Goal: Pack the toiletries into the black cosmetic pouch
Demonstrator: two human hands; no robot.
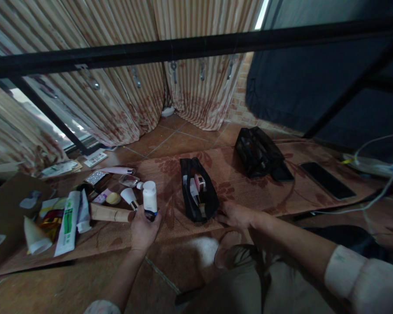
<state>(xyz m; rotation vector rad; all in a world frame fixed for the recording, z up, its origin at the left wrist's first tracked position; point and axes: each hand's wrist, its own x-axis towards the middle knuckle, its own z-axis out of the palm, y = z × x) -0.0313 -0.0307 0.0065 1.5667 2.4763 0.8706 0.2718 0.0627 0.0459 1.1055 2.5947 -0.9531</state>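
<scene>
My left hand [145, 230] is closed around the lower end of a white bottle [149, 195] with a dark blue base, which stands upright. Close to that hand lie a white-headed brush [129, 197] and a beige tube [109, 213] with a brown end. At the middle of the mat an unzipped black pouch [186, 196] holds a pink-rimmed item [200, 183] and other small things. Its near right corner is gripped by my right hand [234, 213], whose fingertips are partly hidden against the pouch.
To the left lie a green-and-white tube [68, 222], a cream cone-shaped tube [36, 237], a glittery case [97, 177] and a cardboard box [6, 209]. A second black bag [260, 152] and a phone [327, 179] rest on the right. A dark bar [183, 50] crosses ahead.
</scene>
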